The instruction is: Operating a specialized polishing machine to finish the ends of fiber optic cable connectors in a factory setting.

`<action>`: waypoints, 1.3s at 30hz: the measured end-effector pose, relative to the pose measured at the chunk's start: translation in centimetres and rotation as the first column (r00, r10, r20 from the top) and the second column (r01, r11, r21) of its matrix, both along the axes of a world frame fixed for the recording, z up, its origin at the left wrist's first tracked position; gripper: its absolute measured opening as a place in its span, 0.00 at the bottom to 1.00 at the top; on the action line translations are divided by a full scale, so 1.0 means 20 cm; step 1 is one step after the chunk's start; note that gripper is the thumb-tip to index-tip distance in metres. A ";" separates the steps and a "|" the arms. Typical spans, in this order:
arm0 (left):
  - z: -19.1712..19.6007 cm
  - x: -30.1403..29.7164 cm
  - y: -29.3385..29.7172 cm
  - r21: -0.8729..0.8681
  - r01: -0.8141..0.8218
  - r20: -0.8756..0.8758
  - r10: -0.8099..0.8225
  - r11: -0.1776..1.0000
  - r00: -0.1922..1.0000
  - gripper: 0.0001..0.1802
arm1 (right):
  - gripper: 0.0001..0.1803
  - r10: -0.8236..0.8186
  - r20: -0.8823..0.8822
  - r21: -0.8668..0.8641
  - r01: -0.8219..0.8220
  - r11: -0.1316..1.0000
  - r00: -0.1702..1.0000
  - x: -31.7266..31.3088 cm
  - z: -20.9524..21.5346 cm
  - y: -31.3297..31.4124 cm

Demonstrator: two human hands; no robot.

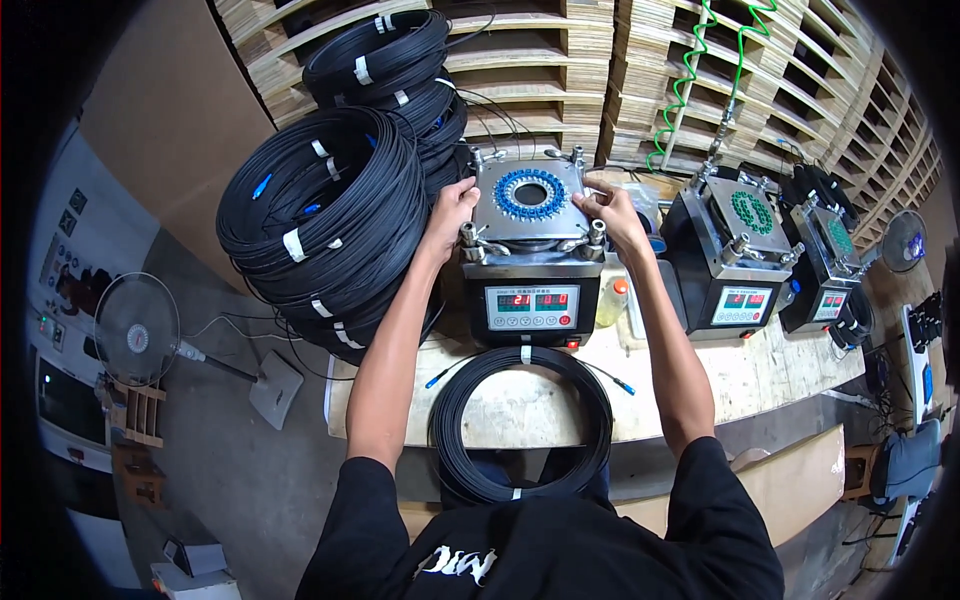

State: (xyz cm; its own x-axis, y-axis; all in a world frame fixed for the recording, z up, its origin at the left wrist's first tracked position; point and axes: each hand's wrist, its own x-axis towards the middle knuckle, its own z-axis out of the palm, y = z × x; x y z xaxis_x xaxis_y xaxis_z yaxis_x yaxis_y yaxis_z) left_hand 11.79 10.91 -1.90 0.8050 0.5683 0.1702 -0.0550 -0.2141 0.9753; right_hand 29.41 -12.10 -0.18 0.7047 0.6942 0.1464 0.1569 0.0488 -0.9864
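Note:
A square metal fixture plate sits on top of the polishing machine in front of me. Blue and white connectors form a ring around the dark round hole in its middle. My left hand grips the plate's left edge. On the opposite edge my right hand holds it with thumb and bent fingers; some fingertips are hidden. Metal clamp posts stand at the corners. Below the machine's lit panel, a coil of black cable with blue-tipped ends overhangs the table's front edge.
Large stacked coils of black cable rise on the left. Two similar machines with green connectors stand on the right of the wooden table. An orange-capped bottle is beside my machine. Pallets line the back; a fan stands left.

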 end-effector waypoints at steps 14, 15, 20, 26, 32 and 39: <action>-0.06 -0.03 0.05 -0.081 0.039 0.125 -0.029 0.996 0.992 0.27 | 0.34 0.003 0.017 0.028 -0.004 1.000 1.000 0.01 -0.05 0.01; -0.05 -0.05 0.03 -0.117 0.071 0.168 -0.051 0.991 0.984 0.26 | 0.29 -0.018 0.053 0.048 0.016 0.999 0.998 0.01 -0.07 0.01; -0.08 -0.31 -0.26 -0.137 -0.091 0.245 0.123 0.986 0.962 0.22 | 0.15 -0.232 0.246 0.092 0.215 0.972 0.941 -0.12 -0.20 -0.27; -0.41 -0.94 -0.62 0.299 -0.215 0.014 0.221 0.930 0.975 0.18 | 0.13 -0.024 0.391 -0.393 0.190 0.900 0.920 -0.49 -0.74 -0.91; -0.77 -1.19 -0.59 0.604 -0.034 -0.325 0.285 0.797 0.902 0.16 | 0.12 0.104 0.538 -0.562 0.264 0.784 0.837 -0.74 -0.86 -1.14; -0.81 -1.22 -0.64 0.500 -0.034 -0.376 0.253 0.866 0.891 0.14 | 0.04 -0.012 0.567 -0.410 0.295 0.863 0.824 -0.86 -1.00 -1.09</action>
